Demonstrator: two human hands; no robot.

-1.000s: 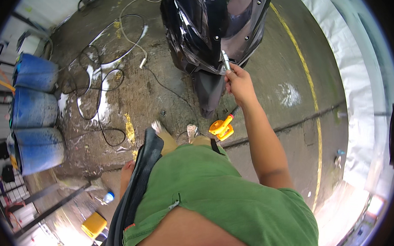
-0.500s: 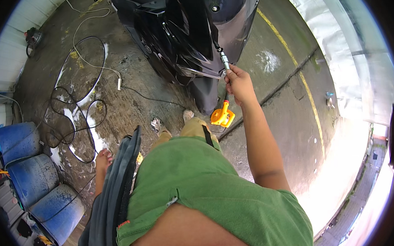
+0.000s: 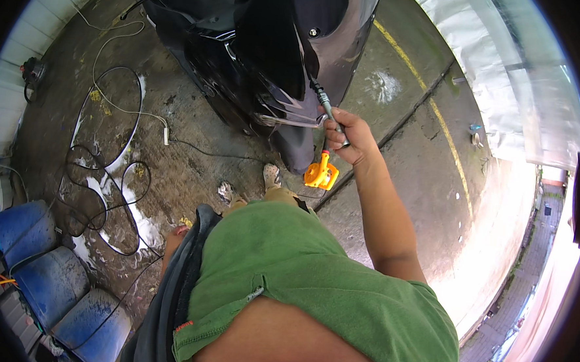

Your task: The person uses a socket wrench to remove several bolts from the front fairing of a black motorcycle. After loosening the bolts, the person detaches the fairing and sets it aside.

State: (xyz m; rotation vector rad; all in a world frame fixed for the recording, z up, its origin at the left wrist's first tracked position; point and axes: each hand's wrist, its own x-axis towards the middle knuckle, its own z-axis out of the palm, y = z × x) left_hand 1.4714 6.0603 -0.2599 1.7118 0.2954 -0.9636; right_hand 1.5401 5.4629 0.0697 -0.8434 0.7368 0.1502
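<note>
My right hand (image 3: pixel 350 137) is closed around a slim silver tube-like tool (image 3: pixel 326 105) with a dark tip. That tip meets the lower front of a glossy black motor scooter (image 3: pixel 254 54). Just below the hand is an orange-yellow blower-like device (image 3: pixel 321 174) with a short dark pipe; whether the pipe joins the silver tool is hidden by my fingers. My left hand (image 3: pixel 176 231) hangs low at my left side, partly behind a dark grey cloth (image 3: pixel 178 280) draped on me. Its fingers are too small and covered to read.
A black hose (image 3: pixel 140 104) lies coiled on the wet concrete floor among white foam patches (image 3: pixel 142 222). A pale cord runs to a white connector (image 3: pixel 166 135). Several blue barrels (image 3: pixel 52 280) stand at lower left. A yellow line (image 3: pixel 432 103) crosses the floor at right.
My right hand has shifted slightly downward, and the silver tool slants more. My left hand has moved right, further behind the grey cloth. The view has shifted a little.
</note>
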